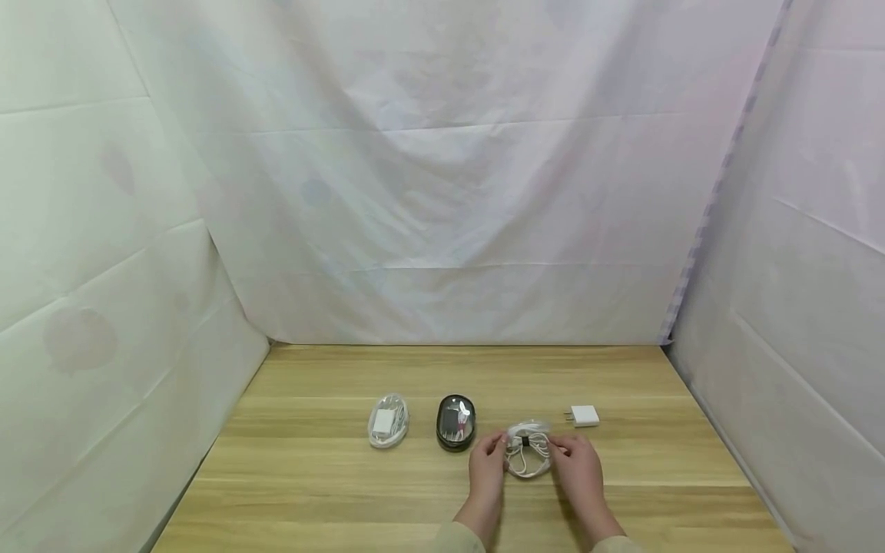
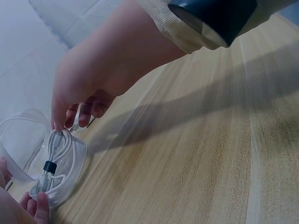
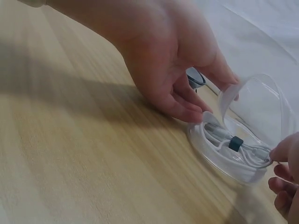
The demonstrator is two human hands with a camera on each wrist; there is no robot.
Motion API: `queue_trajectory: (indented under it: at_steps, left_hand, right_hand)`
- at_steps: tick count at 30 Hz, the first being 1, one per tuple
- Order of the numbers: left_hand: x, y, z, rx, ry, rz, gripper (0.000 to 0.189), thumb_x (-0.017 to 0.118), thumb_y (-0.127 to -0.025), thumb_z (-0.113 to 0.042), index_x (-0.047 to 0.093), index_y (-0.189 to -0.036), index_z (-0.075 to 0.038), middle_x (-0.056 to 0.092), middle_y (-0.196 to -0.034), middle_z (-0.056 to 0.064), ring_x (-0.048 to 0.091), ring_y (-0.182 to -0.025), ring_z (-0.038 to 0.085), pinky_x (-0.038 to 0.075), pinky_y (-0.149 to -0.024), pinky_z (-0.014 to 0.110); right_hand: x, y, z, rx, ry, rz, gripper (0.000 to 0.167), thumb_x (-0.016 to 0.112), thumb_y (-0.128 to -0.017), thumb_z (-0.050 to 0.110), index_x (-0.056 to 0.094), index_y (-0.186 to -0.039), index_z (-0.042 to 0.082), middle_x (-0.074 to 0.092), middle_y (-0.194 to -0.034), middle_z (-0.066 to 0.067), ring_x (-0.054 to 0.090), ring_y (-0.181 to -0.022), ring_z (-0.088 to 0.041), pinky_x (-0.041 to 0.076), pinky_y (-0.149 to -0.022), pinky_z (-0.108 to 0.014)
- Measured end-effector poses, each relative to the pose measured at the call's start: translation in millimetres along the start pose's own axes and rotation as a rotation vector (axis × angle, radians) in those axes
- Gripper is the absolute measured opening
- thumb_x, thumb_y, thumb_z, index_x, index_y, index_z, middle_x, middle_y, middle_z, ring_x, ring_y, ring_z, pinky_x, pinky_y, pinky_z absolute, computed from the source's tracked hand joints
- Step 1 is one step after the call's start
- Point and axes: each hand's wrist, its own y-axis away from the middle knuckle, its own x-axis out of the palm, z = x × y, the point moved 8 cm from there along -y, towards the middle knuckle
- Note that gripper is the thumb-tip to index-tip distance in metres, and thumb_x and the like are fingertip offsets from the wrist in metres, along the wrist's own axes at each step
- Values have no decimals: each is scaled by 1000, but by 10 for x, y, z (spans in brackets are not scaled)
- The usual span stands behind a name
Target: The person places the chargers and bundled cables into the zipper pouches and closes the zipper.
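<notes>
A clear plastic oval case (image 1: 513, 465) lies with its lid (image 3: 228, 100) raised on the wooden table. Inside it sits a coiled white cable (image 2: 65, 161), bound by a black strap (image 3: 235, 143). My left hand (image 1: 485, 470) grips the case at its left side, with a finger against the raised lid and others at the lower rim. At the opposite side my right hand (image 1: 582, 470) pinches the cable's end loop between thumb and finger. Just beyond the right hand lies a white charger plug (image 1: 585, 416), its prongs pointing left.
Left of the hands stands a black oval case (image 1: 455, 442) with a see-through top and dark contents. Farther left, another clear oval case (image 1: 396, 441) holds a white charger (image 1: 383, 421) and cable. White cloth (image 1: 442, 200) walls in the table (image 1: 304, 491) behind and at both sides.
</notes>
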Motion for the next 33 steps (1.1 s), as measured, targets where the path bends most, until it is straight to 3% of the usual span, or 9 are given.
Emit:
queue_trajectory:
  at_steps: [8,16,22,27,33]
  left_hand:
    - [-7,30,36,-5,-10,-4,19,63,-94,-16,70,-105,-3,65,-93,7,56,-72,17,48,-62,25]
    - [-3,24,36,-9,-2,-12,19,63,-93,-17,70,-106,-4,65,-95,6,57,-77,19,49,-63,23]
    - [11,35,48,-16,4,-9,19,63,-93,-18,70,-105,-4,64,-94,4,57,-79,21,49,-64,24]
    - [22,23,58,-11,9,-11,19,63,-93,-17,70,-104,-4,64,-93,3,57,-78,20,49,-64,24]
    - [16,2,67,0,25,-18,17,62,-94,-12,70,-104,-1,64,-92,3,56,-76,17,49,-61,22]
  right_hand:
    - [49,7,-78,31,1,49,20,61,-88,6,74,-100,-3,67,-99,-16,60,-88,-29,48,-72,-39]
    - [52,10,-61,27,-49,116,15,68,-85,2,74,-98,-3,69,-92,-14,56,-76,-19,46,-64,-31]
    - [40,31,-64,-14,24,104,11,73,-81,2,76,-91,-1,70,-89,-15,61,-79,-24,50,-70,-40]
    - [41,28,-101,14,48,96,10,72,-82,5,76,-89,0,72,-91,-15,64,-89,-33,49,-80,-49]
    - [39,-5,-129,68,27,93,10,70,-84,8,75,-87,0,72,-89,-13,64,-89,-34,48,-81,-50]
